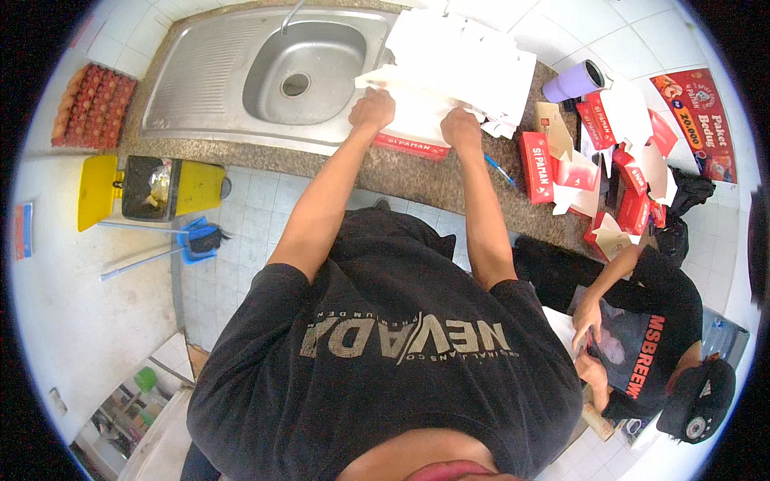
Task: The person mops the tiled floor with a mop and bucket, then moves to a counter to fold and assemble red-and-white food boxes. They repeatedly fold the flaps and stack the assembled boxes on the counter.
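Observation:
A partly folded cardboard food box [411,147], white inside with a red front side, lies at the counter's front edge, right of the sink. At its left end my left hand [373,111] is closed on the carton's side. My right hand [462,128] is closed around the opposite end, with its fingertips partly hidden. Between my hands the white inner face shows, and a raised flap stands near my left hand. Just behind, a pile of flat white cardboard blanks [461,56] spreads over the counter.
Left of the box is a steel sink [265,76]. To the right lie a blue pen [500,170], several red-and-white folded boxes [537,168] and a purple tumbler [573,80]. A co-worker in black [650,329] sits close on my right. A yellow bin [196,190] stands at left.

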Demonstrator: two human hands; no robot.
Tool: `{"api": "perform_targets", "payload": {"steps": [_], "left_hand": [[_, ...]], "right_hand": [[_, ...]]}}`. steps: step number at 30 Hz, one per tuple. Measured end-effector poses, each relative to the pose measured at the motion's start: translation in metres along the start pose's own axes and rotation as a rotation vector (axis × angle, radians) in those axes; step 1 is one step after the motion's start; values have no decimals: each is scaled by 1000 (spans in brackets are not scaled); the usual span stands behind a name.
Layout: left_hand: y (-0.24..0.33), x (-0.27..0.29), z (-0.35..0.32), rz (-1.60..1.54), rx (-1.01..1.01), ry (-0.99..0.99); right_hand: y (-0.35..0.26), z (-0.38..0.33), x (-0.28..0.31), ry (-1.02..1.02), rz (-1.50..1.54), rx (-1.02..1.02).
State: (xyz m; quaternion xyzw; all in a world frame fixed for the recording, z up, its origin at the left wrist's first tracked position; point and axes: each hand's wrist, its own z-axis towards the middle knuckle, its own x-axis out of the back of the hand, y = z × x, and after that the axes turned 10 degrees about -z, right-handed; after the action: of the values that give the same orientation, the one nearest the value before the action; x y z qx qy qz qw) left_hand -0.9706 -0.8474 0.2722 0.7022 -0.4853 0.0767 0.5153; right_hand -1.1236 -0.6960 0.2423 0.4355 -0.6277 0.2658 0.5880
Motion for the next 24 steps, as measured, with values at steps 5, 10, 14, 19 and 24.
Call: {"api": "perform_targets", "payload": {"steps": [5, 10, 14, 19, 24], "left_hand": [[2, 2, -8, 8, 23, 31], [4, 2, -13, -4, -3, 45], [0, 0, -11, -16, -24, 62], [-4, -1, -15, 15, -75, 78], [-12, -5, -12, 16, -115, 114]], "right_hand": [[-6, -13, 7, 149, 145, -49], [-8, -17, 7, 91, 249, -158], [-9, -20, 2, 175, 210, -108], [-16, -26, 0, 256, 199, -177], [-11, -29, -11, 285, 187, -59]]}}
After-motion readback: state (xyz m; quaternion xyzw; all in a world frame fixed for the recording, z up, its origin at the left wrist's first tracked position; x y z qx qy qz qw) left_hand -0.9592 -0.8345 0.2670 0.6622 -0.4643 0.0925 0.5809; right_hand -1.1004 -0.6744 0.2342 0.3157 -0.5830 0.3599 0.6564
